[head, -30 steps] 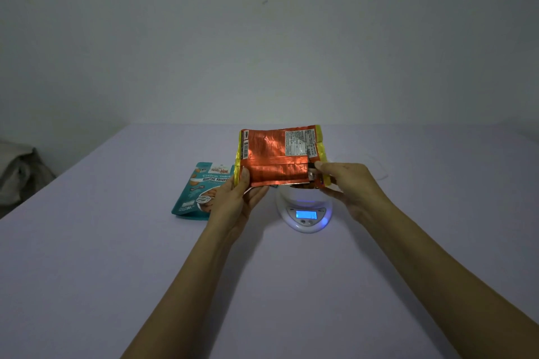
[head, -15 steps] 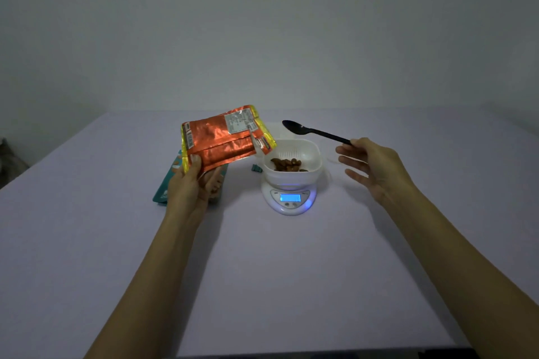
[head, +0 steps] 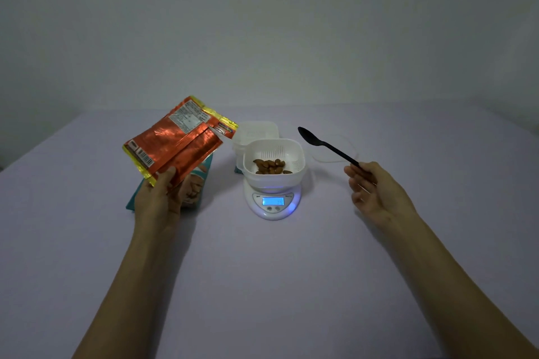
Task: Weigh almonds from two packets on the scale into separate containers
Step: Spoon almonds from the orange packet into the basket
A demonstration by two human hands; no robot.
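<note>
My left hand [head: 159, 198] grips the lower corner of an orange foil packet [head: 178, 140], held tilted above the table left of the scale. A teal packet [head: 195, 183] lies flat beneath it, mostly hidden. The white scale [head: 272, 202] has a lit blue display and carries a white slotted bowl [head: 274, 148] with several almonds [head: 269, 166]. My right hand [head: 376, 192] holds the handle of a black spoon [head: 323, 146], its bowl raised to the right of the scale.
A clear lidded container [head: 256, 132] stands just behind the scale. A clear lid [head: 332, 148] lies on the table behind the spoon. The lilac table [head: 262, 285] meets a plain wall at the back.
My right hand let go of the packet, moved right and now holds the black spoon. My left hand carried the packet left and tilted it, uncovering the bowl.
</note>
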